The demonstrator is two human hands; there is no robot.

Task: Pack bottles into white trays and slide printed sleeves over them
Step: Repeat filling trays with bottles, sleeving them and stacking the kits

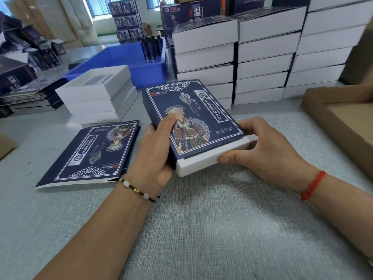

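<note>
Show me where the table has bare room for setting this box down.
Bare table lies below both hands, between the forearms. A narrower patch sits between the right hand and the cardboard tray. Crowded: flat sleeves left, white box stacks behind.

One head-worn wide-angle view, looking forward and down over the grey table (201, 229), close above both forearms, with stacked boxes (262, 57) filling the far edge beyond.

Left grip (155, 146) and right grip (260, 144), fingers curled, thumbs forward, forearms converging.
</note>
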